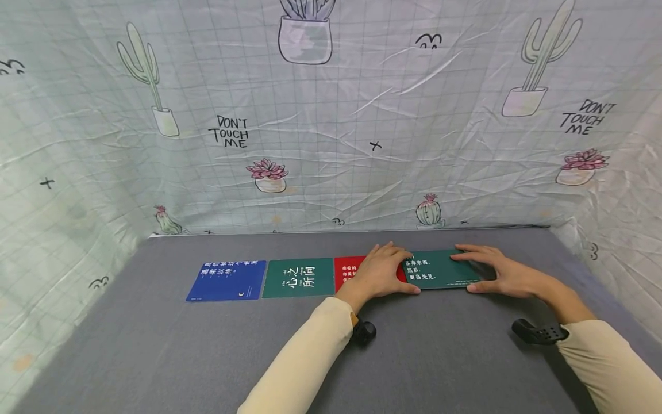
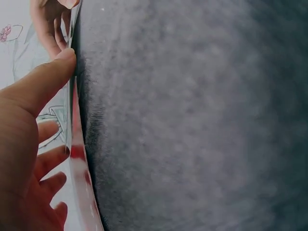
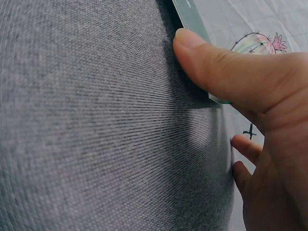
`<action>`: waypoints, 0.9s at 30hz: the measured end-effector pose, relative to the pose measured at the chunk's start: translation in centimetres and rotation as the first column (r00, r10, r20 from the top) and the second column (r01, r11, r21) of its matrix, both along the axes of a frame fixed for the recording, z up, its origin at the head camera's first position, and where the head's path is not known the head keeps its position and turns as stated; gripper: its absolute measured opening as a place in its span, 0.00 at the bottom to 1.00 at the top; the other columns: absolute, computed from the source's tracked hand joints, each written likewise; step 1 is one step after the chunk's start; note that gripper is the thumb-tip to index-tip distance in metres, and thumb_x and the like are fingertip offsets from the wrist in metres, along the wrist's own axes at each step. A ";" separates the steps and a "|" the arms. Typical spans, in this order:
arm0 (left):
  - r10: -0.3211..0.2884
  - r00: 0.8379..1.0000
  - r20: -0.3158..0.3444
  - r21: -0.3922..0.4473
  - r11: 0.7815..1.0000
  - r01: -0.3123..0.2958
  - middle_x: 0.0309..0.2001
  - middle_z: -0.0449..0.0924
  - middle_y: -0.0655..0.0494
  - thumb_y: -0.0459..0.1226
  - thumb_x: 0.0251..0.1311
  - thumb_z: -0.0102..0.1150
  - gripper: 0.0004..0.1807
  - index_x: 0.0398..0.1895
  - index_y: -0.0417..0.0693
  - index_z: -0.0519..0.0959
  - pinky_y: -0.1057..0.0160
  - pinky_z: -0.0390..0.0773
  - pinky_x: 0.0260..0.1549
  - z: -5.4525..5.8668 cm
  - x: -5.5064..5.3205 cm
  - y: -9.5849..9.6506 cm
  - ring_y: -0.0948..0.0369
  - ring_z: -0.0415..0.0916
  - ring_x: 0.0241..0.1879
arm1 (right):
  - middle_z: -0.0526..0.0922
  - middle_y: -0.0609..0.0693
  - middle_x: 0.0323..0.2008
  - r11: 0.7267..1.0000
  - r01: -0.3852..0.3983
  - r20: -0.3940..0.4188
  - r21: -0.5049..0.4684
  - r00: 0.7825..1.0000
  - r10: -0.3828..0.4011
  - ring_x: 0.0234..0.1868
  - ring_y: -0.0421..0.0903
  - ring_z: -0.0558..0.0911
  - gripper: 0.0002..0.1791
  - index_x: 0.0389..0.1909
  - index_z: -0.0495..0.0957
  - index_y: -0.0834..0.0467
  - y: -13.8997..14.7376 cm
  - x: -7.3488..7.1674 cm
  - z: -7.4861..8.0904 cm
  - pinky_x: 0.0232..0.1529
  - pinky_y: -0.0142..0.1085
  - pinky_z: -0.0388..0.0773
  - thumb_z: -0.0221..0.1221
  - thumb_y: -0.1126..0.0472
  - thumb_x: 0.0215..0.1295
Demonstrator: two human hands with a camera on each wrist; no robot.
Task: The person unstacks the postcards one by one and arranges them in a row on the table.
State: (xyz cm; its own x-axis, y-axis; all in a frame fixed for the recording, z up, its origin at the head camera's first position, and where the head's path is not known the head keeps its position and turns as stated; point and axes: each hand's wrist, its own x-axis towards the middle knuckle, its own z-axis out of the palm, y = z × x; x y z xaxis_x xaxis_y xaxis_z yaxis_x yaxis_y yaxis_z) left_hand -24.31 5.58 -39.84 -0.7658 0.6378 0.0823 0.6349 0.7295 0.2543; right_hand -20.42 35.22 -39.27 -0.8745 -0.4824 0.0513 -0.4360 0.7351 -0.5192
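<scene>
A dark green card (image 1: pixel 431 269) with white lettering lies between my two hands at the right end of a row. My left hand (image 1: pixel 376 270) holds its left part, thumb at the near edge and fingers toward the far edge. On its right part my right hand (image 1: pixel 509 271) grips likewise, and the right thumb (image 3: pixel 211 57) presses the near edge close to a corner in the right wrist view. Beneath my left hand shows a red card (image 1: pixel 345 269), partly hidden. In the left wrist view the red card's edge (image 2: pixel 79 144) runs below the left thumb (image 2: pixel 55 72).
Left of the red card lie another green card (image 1: pixel 276 279) and a blue card (image 1: pixel 224 282), side by side in the row. All are on a grey cloth surface (image 1: pixel 207 356). A pale curtain (image 1: pixel 331 144) printed with cacti stands behind and at both sides.
</scene>
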 end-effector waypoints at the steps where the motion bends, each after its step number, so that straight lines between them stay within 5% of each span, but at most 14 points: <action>1: -0.003 1.000 -0.005 -0.007 1.000 0.003 0.67 0.64 0.61 0.62 0.49 0.64 0.41 0.67 0.59 0.68 0.55 0.45 0.69 0.0 0.0 0.0 0.59 0.51 0.71 | 0.55 0.61 0.71 1.000 0.001 0.002 -0.001 1.000 -0.001 0.68 0.68 0.47 0.36 0.66 0.69 0.53 0.0 0.0 0.0 0.55 0.70 0.46 0.67 0.49 0.57; 27: -0.025 0.999 -0.039 -0.101 0.995 0.021 0.70 0.61 0.62 0.63 0.52 0.59 0.38 0.66 0.64 0.69 0.54 0.46 0.69 -0.3 -0.1 0.1 0.58 0.48 0.72 | 0.57 0.60 0.70 1.000 -0.006 0.010 0.005 1.000 0.006 0.68 0.69 0.47 0.34 0.64 0.71 0.52 0.0 -0.1 -0.3 0.53 0.71 0.48 0.68 0.49 0.55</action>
